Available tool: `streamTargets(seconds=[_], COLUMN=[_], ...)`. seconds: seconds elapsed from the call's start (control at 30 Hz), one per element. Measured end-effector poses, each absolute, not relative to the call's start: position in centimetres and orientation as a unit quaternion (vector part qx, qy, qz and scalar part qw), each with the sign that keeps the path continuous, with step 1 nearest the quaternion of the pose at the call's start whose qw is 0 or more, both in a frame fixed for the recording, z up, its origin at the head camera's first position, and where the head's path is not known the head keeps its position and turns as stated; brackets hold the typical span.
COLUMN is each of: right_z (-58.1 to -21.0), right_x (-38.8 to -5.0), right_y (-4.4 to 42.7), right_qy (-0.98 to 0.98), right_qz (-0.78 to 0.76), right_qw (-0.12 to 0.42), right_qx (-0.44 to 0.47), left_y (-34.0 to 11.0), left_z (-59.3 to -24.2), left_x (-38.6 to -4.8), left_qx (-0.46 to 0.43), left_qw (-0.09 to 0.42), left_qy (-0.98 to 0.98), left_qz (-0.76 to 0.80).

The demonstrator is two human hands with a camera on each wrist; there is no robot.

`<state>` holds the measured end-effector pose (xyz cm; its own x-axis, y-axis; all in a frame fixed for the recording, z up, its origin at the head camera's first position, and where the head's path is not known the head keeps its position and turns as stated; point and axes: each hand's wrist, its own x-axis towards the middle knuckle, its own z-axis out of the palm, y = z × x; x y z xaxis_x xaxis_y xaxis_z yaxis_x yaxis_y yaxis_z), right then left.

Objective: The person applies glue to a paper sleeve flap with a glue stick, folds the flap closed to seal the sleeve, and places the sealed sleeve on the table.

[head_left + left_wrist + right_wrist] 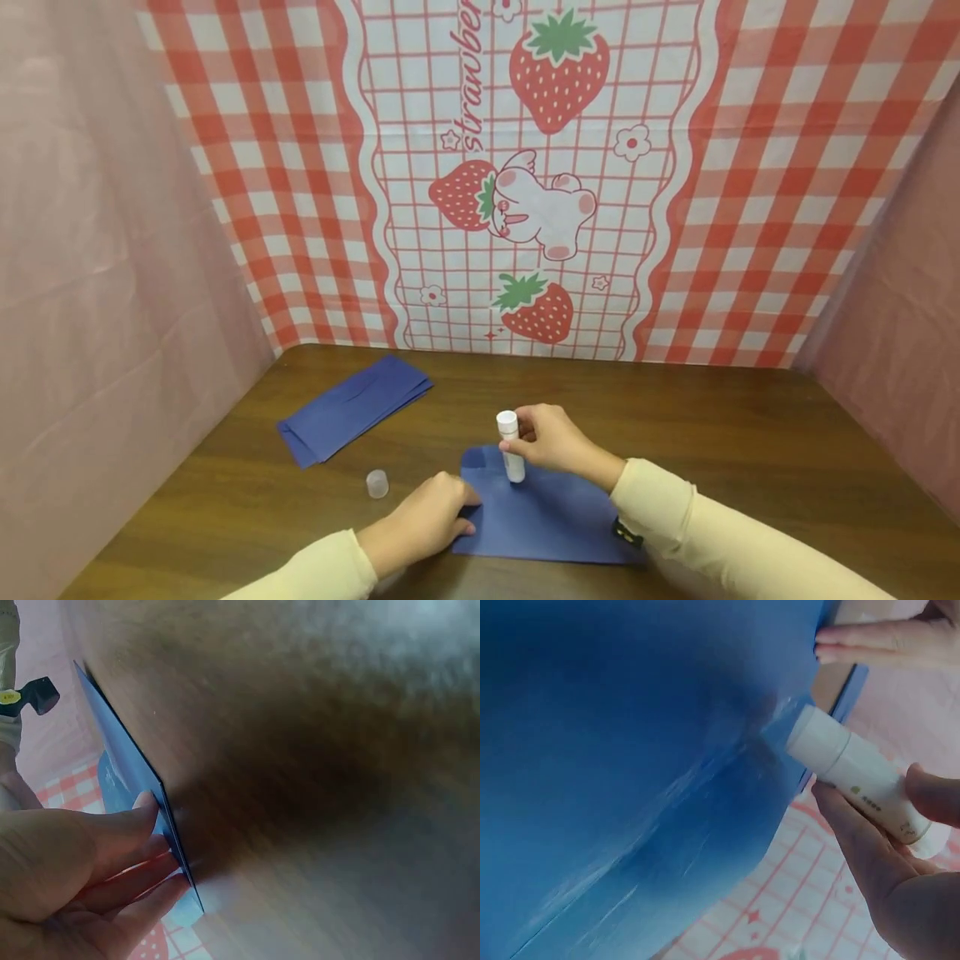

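A blue paper envelope (551, 521) lies on the table in front of me, its flap side facing the back. My right hand (558, 437) pinches a white glue stick (511, 454) between thumb and fingers and holds it upright, its lower end at the flap. Shiny whitish streaks run along the flap (705, 847) in the right wrist view. At the envelope's left edge my left hand (427, 517) rests with its thumb and fingertips on the paper. The left wrist view shows those extended fingers (142, 900) touching the edge. A translucent cap (377, 483) sits left of the envelope.
Several more blue envelopes (352, 408) lie stacked at the back left of the brown wooden table (675, 417). A red-and-white strawberry cloth (525, 208) hangs behind it, with pink curtains (112, 250) at the sides.
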<state>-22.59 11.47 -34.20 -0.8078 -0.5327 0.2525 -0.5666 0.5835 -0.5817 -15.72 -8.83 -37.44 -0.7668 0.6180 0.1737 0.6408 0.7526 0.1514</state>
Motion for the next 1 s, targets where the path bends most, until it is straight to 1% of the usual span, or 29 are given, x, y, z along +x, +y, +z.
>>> streamTargets(seconds=[0.27,0.57,0.73,0.87,1.0], right_z=[-35.2,-36.1,-36.6,-36.5,-36.1], right_x=[-22.4,-22.7,-22.4,-22.5,-23.1], right_y=[9.4,8.6,8.6,8.5,8.3], right_qy=[-0.875,-0.869,-0.866,-0.866,-0.860], right_qz=[0.333,0.332,0.335,0.330,0.334], right_qw=[0.039,0.049,0.044,0.045,0.040], right_qx=[0.351,0.362,0.370,0.374,0.383], left_y=[-8.8,-8.6,-8.7,-9.0,-9.1], left_z=[-37.9,-37.7,-37.7,-37.8,-37.6], left_x=[-15.7,-16.2,-16.1,-16.2,-16.6], left_qx=[-0.355,-0.349,-0.346,-0.341,-0.348], left_qw=[0.081,0.062,0.048,0.049,0.064], left_qy=[-0.925,-0.928,-0.929,-0.930,-0.927], left_qz=[-0.108,-0.114,-0.123,-0.126,-0.125])
